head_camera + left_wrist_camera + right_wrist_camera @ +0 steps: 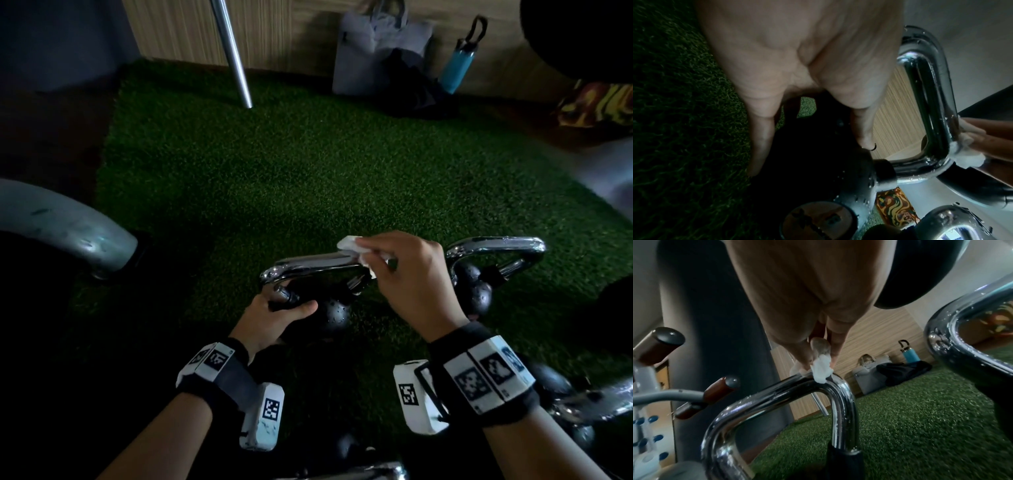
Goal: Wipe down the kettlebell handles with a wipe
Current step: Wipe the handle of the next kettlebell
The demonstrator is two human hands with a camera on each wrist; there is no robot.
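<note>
Your left hand (274, 317) grips the black kettlebell (334, 313) on the green turf (274, 178), fingers curled at the foot of its chrome handle (308, 265). Your right hand (411, 274) pinches the white wipe (349, 244) against the handle's right end. Another kettlebell (474, 287) stands just right.

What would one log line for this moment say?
step: wiping chrome handle | right hand: pinches wipe on handle's right bend | left hand: grips kettlebell | second kettlebell: untouched

Blue bottle (457, 66) beside grey bag (373, 51); steel pole (233, 54) on turf (274, 164).
</note>
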